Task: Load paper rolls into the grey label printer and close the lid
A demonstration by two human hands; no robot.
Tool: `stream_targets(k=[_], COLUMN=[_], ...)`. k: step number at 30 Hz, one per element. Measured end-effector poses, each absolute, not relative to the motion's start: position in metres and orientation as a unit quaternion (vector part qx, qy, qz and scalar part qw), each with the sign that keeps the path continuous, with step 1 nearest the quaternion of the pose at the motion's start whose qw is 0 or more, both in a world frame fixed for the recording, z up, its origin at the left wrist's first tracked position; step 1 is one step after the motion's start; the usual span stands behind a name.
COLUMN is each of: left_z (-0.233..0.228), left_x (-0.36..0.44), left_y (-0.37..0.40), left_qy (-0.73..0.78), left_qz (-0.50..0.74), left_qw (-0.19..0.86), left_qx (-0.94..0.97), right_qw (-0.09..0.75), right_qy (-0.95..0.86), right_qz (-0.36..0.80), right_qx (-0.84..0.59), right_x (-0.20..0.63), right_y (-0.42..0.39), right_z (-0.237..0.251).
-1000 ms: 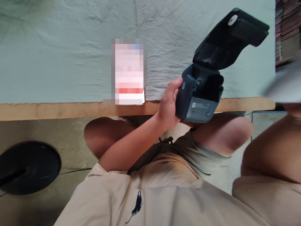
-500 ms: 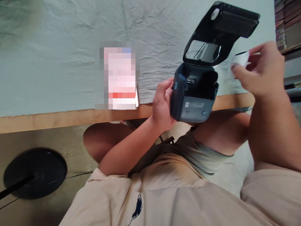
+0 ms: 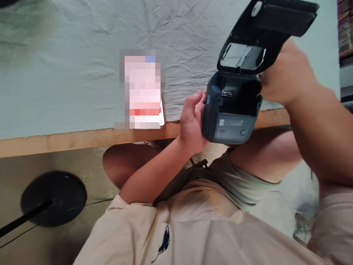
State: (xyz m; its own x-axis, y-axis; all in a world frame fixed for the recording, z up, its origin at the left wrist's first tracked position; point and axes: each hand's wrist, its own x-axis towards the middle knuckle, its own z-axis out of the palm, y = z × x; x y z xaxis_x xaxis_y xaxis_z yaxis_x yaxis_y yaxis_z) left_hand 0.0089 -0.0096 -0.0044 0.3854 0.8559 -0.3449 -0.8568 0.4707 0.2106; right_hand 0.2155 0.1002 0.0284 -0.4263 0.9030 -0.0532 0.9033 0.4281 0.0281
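Observation:
My left hand (image 3: 191, 119) grips the left side of a dark blue-grey label printer (image 3: 231, 127), which is tilted up over the table's front edge. Its black lid (image 3: 248, 36) is swung up, and the paper compartment (image 3: 242, 95) inside looks bare. My right hand (image 3: 289, 73) is at the right, partly behind the raised lid, close to the printer's upper right side. Its fingers are hidden there, so whether they hold anything does not show. The white roll seen earlier in that hand is out of sight.
A smartphone (image 3: 162, 116) with a blurred-out screen lies left of the printer on the pale green cloth (image 3: 82, 84). The table's wooden edge (image 3: 55, 145) runs above my knees. A round black stand base (image 3: 55, 198) is on the floor at lower left.
My right hand has moved left, behind the printer's lid, and the white roll has gone from view. My left hand still holds the printer. The whole view has shifted slightly.

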Motion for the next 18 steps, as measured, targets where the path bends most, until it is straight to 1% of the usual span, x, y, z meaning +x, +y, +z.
stream_targets(k=[2,5,7,9,12,13,14,16,18], left_z=[-0.005,-0.005,-0.006,-0.007,-0.006,-0.006,-0.006,-0.005,-0.005], left_x=[0.009,0.008,0.007,0.007,0.008,0.008,0.008,0.009,0.009], left_y=[-0.010,-0.011,-0.011,-0.011,-0.010,-0.010,-0.010,-0.009,-0.008], left_qy=[0.221,0.238,0.243,0.249,0.249,0.245,0.242,0.240,0.246], left_qz=[0.512,0.512,0.516,0.520,0.522,0.523,0.524,0.527,0.527], left_qw=[0.830,0.826,0.821,0.817,0.816,0.816,0.816,0.814,0.813], left_qx=[-0.001,0.001,0.004,0.012,0.023,0.025,0.026,0.030,0.033], right_qw=[0.033,0.018,-0.011,-0.092,-0.235,-0.262,-0.281,-0.304,-0.296], right_qy=[0.838,0.825,0.820,0.802,0.749,0.738,0.726,0.671,0.604], right_qz=[-0.016,-0.007,-0.021,-0.094,-0.216,-0.248,-0.289,-0.420,-0.533], right_qx=[0.544,0.565,0.572,0.582,0.580,0.570,0.557,0.529,0.512], right_x=[0.206,0.202,0.205,0.212,0.228,0.233,0.239,0.248,0.253], right_y=[0.112,0.121,0.120,0.112,0.095,0.088,0.082,0.071,0.061], right_z=[0.020,0.017,0.023,0.032,0.040,0.039,0.038,0.032,0.028])
